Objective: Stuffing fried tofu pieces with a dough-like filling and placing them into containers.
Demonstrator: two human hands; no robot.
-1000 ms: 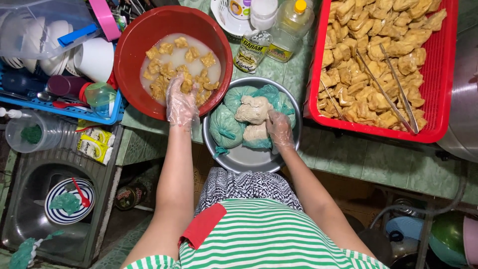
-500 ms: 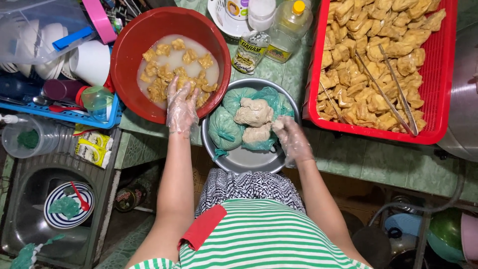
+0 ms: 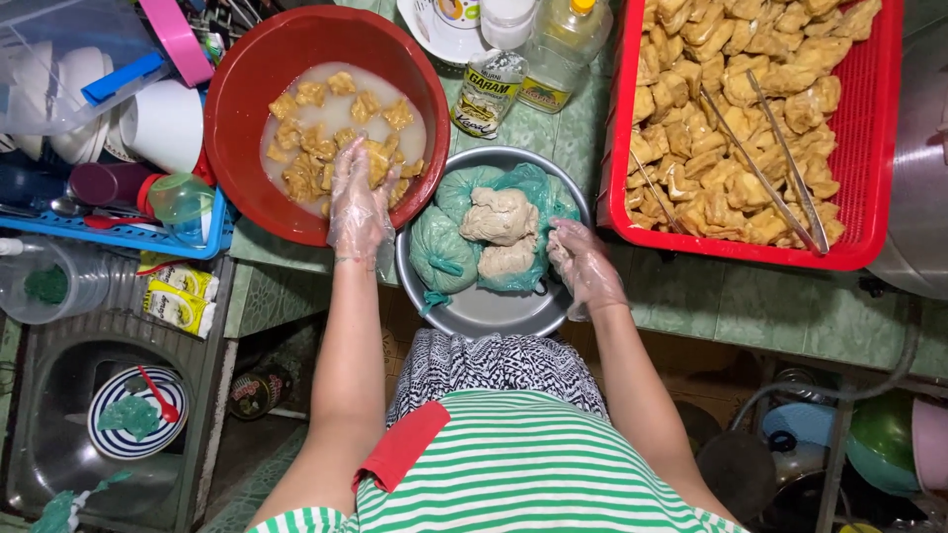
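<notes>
Head view: gloved left hand (image 3: 357, 205) open over soaked tofu (image 3: 336, 138); right hand (image 3: 585, 265) loose beside pasty lump (image 3: 501, 217).

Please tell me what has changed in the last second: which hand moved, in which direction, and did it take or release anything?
The right hand came off the beige dough lumps in the metal bowl and drew back to the bowl's right rim, empty. The left hand reached further into the red basin, onto the soaking tofu pieces. The green bags, red basket and tongs stayed put.
</notes>
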